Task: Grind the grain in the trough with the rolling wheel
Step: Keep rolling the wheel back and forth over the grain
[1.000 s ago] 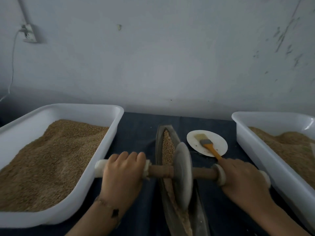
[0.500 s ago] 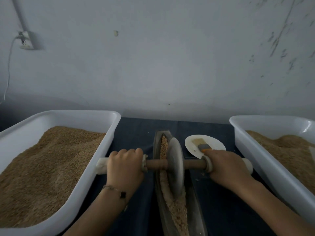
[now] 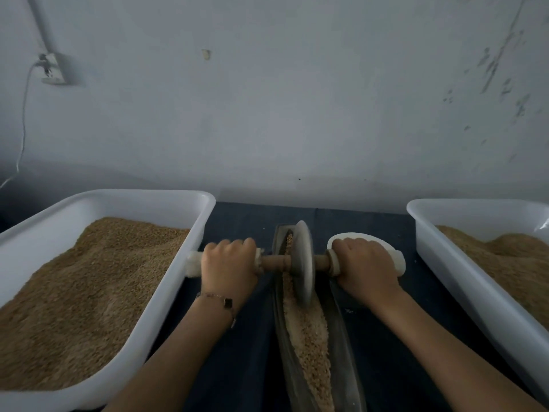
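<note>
Both hands, left (image 3: 228, 263) and right (image 3: 364, 264), are curled tight round the axle handles of the rolling wheel (image 3: 301, 263), which stands upright near the far end of the trough (image 3: 341, 337) on the table (image 3: 246, 352). The grinding stroke is in hand; the crushed grain (image 3: 309, 337) lies mostly nearer the body, so the next pass likely calls for drawing the wheel back with even downward pressure, keeping it centred.

Dim, bluish cast; soft focus; wide-angle bowing at edges.
</note>
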